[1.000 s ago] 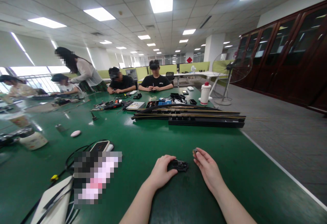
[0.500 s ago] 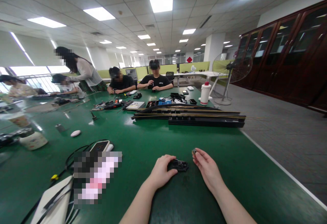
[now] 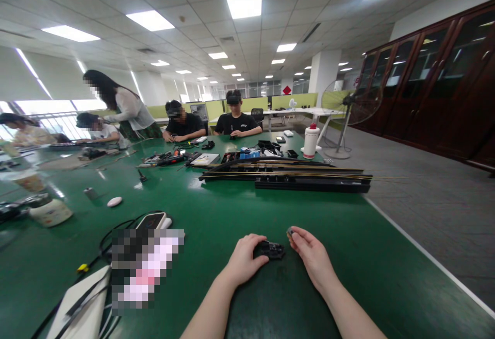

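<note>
On the green table (image 3: 209,210), my left hand (image 3: 247,261) grips a small black device shell (image 3: 273,250) between thumb and fingers. Some parts show inside the shell, too small to make out, and its left end is hidden by the fingers. My right hand (image 3: 311,256) pinches a small greyish part (image 3: 290,231) at its fingertips, just above and to the right of the shell. The part and the shell are apart. What kind of part it is, I cannot tell.
Black metal rails (image 3: 313,183) with thin rods lie across the table ahead. A phone (image 3: 151,221), cables and a white notebook (image 3: 79,305) are at left. Beyond the rails stand a white bottle (image 3: 310,142) and several tools (image 3: 168,158). Several people work around the far side.
My right hand has moved slightly left with the small part, nearer the shell. My left hand stays in place. Across the table, a person's raised hand has come down.
</note>
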Motion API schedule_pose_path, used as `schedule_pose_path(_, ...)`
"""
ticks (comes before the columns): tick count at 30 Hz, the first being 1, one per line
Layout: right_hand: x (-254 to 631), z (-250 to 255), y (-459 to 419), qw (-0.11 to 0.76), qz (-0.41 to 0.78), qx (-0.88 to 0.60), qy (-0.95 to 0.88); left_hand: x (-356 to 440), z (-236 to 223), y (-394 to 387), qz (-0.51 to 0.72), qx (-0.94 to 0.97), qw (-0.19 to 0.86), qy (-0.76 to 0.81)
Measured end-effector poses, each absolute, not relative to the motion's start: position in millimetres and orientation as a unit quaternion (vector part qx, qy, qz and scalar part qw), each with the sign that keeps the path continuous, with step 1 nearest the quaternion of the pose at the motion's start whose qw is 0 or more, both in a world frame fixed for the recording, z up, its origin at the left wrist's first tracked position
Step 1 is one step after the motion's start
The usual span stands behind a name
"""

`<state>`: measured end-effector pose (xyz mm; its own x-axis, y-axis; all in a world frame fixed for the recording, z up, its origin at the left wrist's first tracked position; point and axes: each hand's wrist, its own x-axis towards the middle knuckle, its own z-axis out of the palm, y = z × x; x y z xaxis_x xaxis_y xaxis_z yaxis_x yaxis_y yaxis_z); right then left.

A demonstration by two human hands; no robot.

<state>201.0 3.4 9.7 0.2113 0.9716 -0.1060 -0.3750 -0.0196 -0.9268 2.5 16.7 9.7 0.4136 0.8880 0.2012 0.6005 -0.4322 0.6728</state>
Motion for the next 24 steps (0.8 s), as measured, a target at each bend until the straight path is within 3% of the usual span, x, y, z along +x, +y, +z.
schedule_pose_path(14, 196, 14, 0, 0.549, 0.497, -0.490, -0.459, 3, 8, 17, 0.271, 0.799, 0.259, 0.470)
schedule_pose_path(24, 193, 14, -8, 0.464, 0.338, -0.525, -0.628, 3, 11, 16, 0.266, 0.800, 0.257, 0.473)
